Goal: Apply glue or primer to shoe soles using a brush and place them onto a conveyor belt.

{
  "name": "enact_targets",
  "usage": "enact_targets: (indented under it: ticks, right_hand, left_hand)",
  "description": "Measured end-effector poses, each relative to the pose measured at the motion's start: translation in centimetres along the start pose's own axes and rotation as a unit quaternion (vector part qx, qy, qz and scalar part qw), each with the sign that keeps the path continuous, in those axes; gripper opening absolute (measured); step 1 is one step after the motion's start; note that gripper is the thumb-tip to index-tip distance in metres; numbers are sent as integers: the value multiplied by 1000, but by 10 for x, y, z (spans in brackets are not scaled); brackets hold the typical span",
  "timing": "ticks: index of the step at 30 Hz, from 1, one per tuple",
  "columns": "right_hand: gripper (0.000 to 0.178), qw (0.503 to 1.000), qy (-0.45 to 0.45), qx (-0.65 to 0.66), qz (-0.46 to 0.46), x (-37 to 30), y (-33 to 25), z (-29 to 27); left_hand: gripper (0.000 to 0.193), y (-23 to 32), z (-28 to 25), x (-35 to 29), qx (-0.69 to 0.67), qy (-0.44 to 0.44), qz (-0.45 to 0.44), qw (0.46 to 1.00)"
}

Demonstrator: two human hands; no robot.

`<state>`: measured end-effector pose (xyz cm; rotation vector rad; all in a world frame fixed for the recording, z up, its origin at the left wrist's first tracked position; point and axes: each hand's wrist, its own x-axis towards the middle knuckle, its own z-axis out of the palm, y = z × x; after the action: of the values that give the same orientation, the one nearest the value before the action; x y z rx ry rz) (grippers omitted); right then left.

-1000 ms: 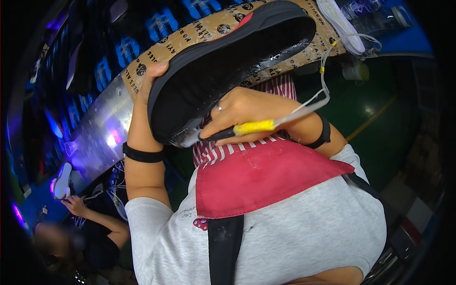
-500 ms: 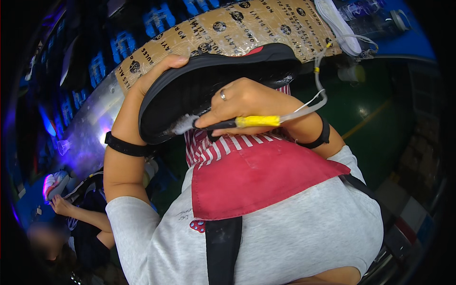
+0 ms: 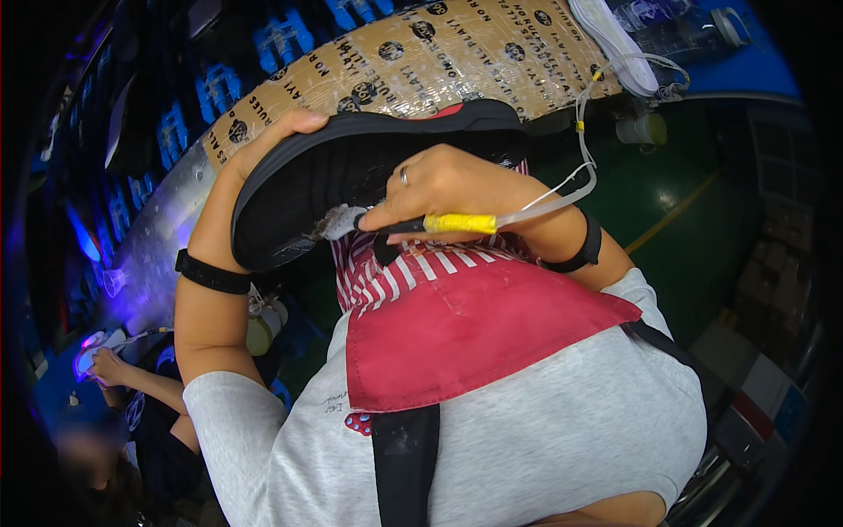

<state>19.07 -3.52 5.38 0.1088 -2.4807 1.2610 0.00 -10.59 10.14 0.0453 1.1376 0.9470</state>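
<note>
Dropped nearer the body than a second ago, far end swung down off the printed brown wrapping [image 3: 386, 70]: black shoe sole [image 3: 299, 189], now overlapping just the wrapping's near edge, hollow inside turned toward the red apron [image 3: 474, 325]. Off the wrapping's left end, left hand [image 3: 274, 136]: bent over the upper rim and firm on the sole, remaining fingers hidden behind, so cannot tell how far closed underneath. Nearer the body than the wrapping, right hand [image 3: 448, 184]: closed snugly round a yellow-taped brush [image 3: 461, 223], forefinger stretched toward pale bristles [image 3: 341, 221], right down on the inner lower edge! Trailing off from the handle, up to the wrapping's right end: a clear tube [image 3: 590, 176], close by a white sole [image 3: 615, 48]. Well off the wrapping's lower left, a co-worker's hand [image 3: 105, 367]. And for good brushwork here? Best to lay bristles flat, press lightly, overlap each stroke round the curve, keep wetness inside the edge and off the outer wall, brace firmly from behind, and leave slack in the tube.
</note>
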Motion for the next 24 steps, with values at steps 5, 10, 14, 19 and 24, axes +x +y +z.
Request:
enact_targets:
  ticks: [5,10,14,19,24]
  right_hand:
    - [23,996,-82,28,34,-3,-6,-14]
    - [27,999,32,32,-15,-3,-4,-16]
    - [25,993,103,-14,-56,3,-2,8]
    - [23,997,56,-28,-52,-2,-2,18]
    - [27,996,-23,85,-20,-8,-7,-10]
  left_hand:
    - [41,-7,-17,3,36,5,83,996]
    - [40,-3,-7,-3,78,-31,91,992]
    - [40,-1,-3,-1,33,-37,70,996]
    - [39,1,-3,2,-18,-37,60,997]
    - [35,-3,-3,-2,-56,-66,81,993]
